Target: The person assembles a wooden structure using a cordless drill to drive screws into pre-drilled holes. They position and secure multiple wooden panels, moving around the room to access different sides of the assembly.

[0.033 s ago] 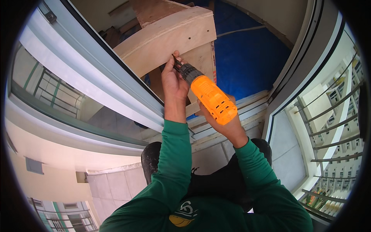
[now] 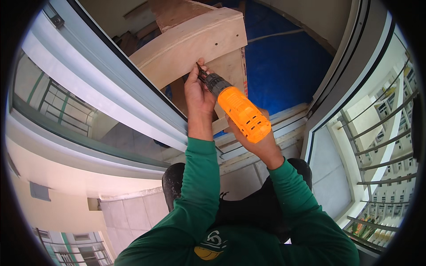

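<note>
My right hand [image 2: 262, 148] is closed around the handle of an orange and black cordless drill [image 2: 242, 111], gripping it below the body. The drill points up and to the left, at the edge of a pale plywood board [image 2: 177, 54]. My left hand [image 2: 199, 98] is palm up at the drill's front end. Its fingers pinch a thin, dark, pointed piece [image 2: 199, 70] in front of the chuck; whether it is a screw or a bit I cannot tell. That tip sits close to the board's lower edge. Two dark spots, holes or screw heads, mark the board's face.
A blue sheet [image 2: 284, 71] covers the floor beyond the door track [image 2: 266, 126]. Light metal door frames [image 2: 120, 84] rise on the left and right. More wood panels [image 2: 182, 12] stand behind the board. Railings [image 2: 386, 148] show at the right, and tiles lie under me.
</note>
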### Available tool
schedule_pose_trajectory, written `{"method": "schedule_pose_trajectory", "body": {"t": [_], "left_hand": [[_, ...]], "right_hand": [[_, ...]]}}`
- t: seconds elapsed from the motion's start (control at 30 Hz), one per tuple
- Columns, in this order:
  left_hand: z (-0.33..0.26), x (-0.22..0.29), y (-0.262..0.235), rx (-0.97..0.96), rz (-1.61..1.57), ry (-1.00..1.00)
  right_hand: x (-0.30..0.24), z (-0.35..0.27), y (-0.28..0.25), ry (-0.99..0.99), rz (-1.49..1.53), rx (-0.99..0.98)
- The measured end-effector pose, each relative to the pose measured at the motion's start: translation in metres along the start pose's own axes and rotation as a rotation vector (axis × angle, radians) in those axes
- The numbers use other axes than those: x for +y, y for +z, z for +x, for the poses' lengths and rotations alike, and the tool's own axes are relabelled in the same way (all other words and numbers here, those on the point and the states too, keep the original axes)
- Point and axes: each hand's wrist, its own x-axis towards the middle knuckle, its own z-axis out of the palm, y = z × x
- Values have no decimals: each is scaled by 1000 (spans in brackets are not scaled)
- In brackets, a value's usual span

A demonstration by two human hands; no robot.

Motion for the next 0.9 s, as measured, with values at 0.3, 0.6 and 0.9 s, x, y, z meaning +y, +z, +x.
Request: {"method": "schedule_pose_trajectory", "body": {"t": [0.3, 0.6, 0.9], "left_hand": [[15, 1, -7, 5, -34, -40], [23, 2, -20, -78, -13, -49], [5, 6, 7, -54, -16, -32]], "right_hand": [[-6, 8, 3, 12, -47, 26], [0, 10, 7, -7, -49, 33], [-21, 4, 14, 195, -192, 44]]}}
